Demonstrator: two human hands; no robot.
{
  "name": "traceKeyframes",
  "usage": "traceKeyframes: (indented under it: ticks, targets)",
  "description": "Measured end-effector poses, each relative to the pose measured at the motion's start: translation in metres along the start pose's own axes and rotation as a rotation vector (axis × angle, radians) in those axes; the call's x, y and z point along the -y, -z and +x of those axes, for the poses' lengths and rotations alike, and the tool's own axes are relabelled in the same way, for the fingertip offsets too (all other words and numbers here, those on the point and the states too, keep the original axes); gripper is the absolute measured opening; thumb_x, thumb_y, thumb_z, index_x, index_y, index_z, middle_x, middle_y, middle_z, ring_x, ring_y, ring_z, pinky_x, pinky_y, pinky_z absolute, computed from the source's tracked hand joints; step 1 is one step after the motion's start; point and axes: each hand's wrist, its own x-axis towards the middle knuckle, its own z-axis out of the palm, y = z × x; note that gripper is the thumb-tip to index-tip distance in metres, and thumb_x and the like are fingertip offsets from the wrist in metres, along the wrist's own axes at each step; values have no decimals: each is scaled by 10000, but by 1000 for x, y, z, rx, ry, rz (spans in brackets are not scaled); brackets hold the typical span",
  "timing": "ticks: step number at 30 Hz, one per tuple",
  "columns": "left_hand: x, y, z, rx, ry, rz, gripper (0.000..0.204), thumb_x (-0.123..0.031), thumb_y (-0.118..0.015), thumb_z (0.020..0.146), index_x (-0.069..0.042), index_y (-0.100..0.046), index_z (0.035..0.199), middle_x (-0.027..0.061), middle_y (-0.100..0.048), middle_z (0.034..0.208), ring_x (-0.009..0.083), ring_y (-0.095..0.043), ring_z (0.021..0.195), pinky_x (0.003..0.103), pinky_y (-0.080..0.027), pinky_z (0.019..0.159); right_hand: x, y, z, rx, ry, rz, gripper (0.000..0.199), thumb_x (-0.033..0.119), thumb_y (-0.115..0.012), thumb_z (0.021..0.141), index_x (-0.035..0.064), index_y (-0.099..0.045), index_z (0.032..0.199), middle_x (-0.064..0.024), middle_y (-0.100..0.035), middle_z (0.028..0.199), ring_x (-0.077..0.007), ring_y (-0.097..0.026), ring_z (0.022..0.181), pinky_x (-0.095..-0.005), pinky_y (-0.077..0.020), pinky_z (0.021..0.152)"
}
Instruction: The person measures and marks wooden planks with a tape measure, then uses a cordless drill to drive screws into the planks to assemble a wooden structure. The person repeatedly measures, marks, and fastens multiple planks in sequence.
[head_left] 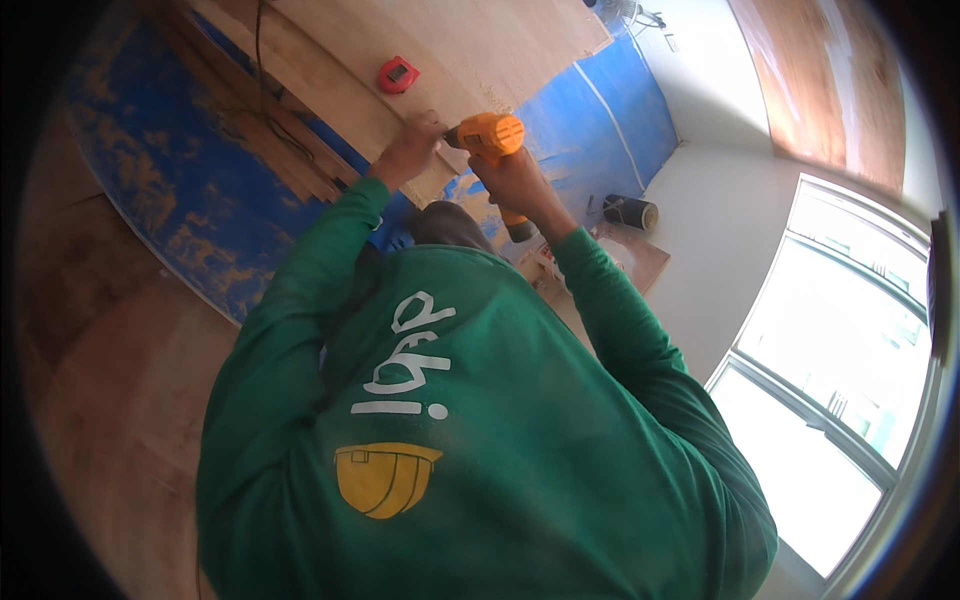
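My right hand is wrapped round the handle of an orange cordless drill, whose dark chuck points left. Just ahead of the chuck, over the edge of a plywood board, the fingers of my left hand are pinched together. Anything small between them is too blurred to make out. A red tape measure lies on the board, a little beyond my left hand. Both arms are in green sleeves. My knee or leg shows dark below the board's edge.
Under the board spreads a blue floor sheet strewn with sawdust. Wood strips and a dark cable lie at the left. A dark roll rests near the white wall on the right, by a window. Wires show at the far corner.
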Motion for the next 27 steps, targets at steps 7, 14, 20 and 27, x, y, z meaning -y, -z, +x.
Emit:
traceKeyframes:
  ticks: [7,14,20,27]
  targets:
    - [-7,28,9,203,23,84,224,20,-758,896,-40,-830,1099,218,-732,1081,418,-719,1092,486,-587,979,25,2,-8,58,-242,228,406,143,-676,940,-18,-652,1313,-103,-712,929,-243,-764,736,-406,-651,607]
    - [-2,29,11,322,185,-79,294,-27,-750,917,-44,-827,1200,240,-755,1129,420,-743,1102,478,-593,978,24,-1,-4,73,-294,164,369,135,-682,940,-25,-659,1272,-104,-712,898,-232,-748,697,-411,-658,616]
    - [-3,31,13,323,194,-90,321,-47,-756,912,-43,-818,1227,245,-761,1112,417,-749,1102,476,-587,985,28,0,-4,60,-280,162,362,141,-676,943,-38,-666,1257,-107,-730,874,-236,-757,680,-415,-651,618]
    - [-8,29,11,265,289,-142,220,-75,-766,891,-33,-844,1092,247,-783,1077,419,-763,1040,489,-600,925,23,6,-1,96,-253,89,338,169,-681,940,-42,-694,1204,-121,-754,870,-252,-777,680,-413,-654,636]
